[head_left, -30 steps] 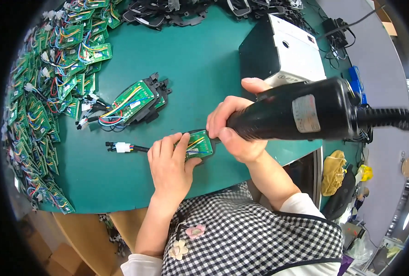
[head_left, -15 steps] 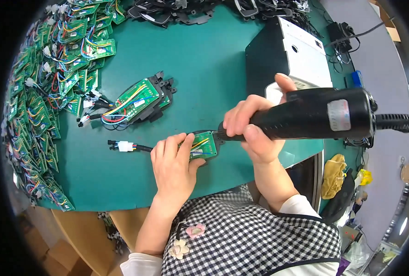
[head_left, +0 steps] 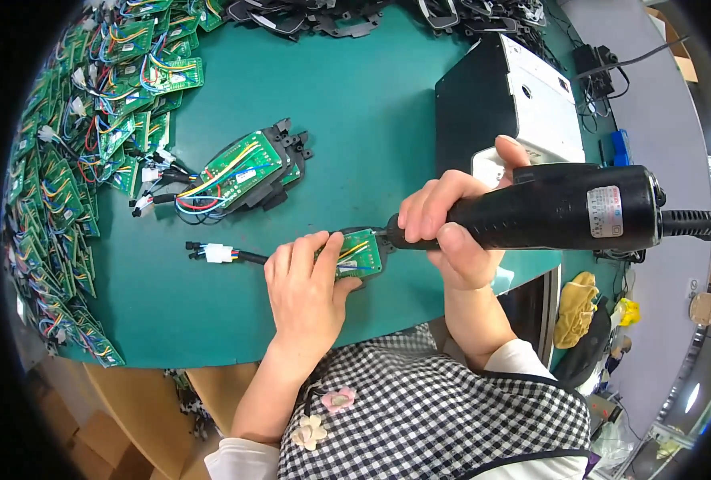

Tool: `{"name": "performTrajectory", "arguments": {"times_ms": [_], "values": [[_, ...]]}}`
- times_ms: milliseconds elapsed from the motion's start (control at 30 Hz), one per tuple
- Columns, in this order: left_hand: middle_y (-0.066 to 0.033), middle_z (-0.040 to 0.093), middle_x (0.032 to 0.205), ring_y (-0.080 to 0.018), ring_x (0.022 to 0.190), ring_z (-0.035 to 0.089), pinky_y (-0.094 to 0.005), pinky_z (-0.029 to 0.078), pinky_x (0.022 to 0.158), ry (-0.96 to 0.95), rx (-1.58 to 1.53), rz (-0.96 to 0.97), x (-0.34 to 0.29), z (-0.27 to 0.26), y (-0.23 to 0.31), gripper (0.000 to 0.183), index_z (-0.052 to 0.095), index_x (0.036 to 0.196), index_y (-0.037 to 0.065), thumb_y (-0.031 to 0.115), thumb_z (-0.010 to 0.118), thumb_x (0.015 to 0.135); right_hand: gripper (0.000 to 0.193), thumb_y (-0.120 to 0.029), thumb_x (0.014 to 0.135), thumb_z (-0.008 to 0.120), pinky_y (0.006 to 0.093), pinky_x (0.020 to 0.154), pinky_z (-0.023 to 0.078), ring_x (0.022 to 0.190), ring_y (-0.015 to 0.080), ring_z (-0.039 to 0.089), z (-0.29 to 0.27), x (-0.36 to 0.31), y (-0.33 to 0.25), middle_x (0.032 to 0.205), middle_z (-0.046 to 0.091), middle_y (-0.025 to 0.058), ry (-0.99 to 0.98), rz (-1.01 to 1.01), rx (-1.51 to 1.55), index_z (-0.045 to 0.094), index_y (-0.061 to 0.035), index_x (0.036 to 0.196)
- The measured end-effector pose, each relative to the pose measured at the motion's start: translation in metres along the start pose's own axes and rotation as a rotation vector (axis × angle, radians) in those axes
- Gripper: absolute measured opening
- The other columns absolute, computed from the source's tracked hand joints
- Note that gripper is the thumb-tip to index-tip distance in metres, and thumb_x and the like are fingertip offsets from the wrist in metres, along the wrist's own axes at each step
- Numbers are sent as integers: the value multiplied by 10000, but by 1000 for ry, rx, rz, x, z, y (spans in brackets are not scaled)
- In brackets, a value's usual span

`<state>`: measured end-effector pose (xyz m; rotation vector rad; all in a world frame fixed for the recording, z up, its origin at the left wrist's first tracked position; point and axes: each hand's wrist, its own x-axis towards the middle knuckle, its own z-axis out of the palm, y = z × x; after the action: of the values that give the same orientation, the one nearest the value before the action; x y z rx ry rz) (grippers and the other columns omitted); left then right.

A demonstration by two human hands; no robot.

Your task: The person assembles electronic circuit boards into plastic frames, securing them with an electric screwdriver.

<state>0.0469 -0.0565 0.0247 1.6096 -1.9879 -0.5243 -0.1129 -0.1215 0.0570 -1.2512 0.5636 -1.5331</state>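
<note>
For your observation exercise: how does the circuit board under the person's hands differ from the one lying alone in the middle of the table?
The held board is pinned flat by the left hand, with the black power screwdriver in the right hand at its edge; the middle board lies untouched. The middle board looks larger and sits on black plastic parts. Both are green with coloured wires.

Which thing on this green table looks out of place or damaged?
Nothing stands out. The left hand presses the small circuit board flat on the table, and the right hand holds the black electric screwdriver at its edge.
</note>
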Motion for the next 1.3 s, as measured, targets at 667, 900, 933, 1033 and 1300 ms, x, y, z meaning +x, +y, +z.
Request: {"name": "performTrajectory", "arguments": {"times_ms": [667,900,933,1033,1300], "values": [[-84,534,1006,-268,933,496,-393,370,834,13,39,106,3,10,4,539,565,1099,26,145,753,608,799,-14,747,564,330,576,498,526,173,545,-56,13,-98,630,536,83,346,-545,-259,86,-51,1387],[-120,504,1162,-303,1088,455,-420,340,908,-50,122,118,0,-7,5,690,523,1169,52,148,791,540,738,22,714,598,265,533,472,514,148,551,-66,12,-86,630,565,63,246,-238,-307,197,20,1333],[-118,506,1155,-299,1083,458,-415,341,903,-49,102,125,-2,-5,0,674,527,1165,51,143,786,549,724,23,710,605,266,535,476,513,147,550,-61,5,-83,633,566,54,280,-231,-280,215,34,1320],[-100,520,1122,-283,1053,472,-397,349,874,-20,79,107,-2,0,-5,605,549,1139,47,117,767,579,817,-20,737,632,308,553,490,536,174,553,-37,-22,-68,648,557,91,270,-256,-51,118,-28,1370],[-74,546,1063,-263,1002,491,-389,362,831,-10,22,73,0,2,-5,587,583,1106,58,75,777,552,851,38,714,610,248,565,458,602,147,554,2,-24,-18,675,555,100,177,-15,-1,84,-9,1381]]}}
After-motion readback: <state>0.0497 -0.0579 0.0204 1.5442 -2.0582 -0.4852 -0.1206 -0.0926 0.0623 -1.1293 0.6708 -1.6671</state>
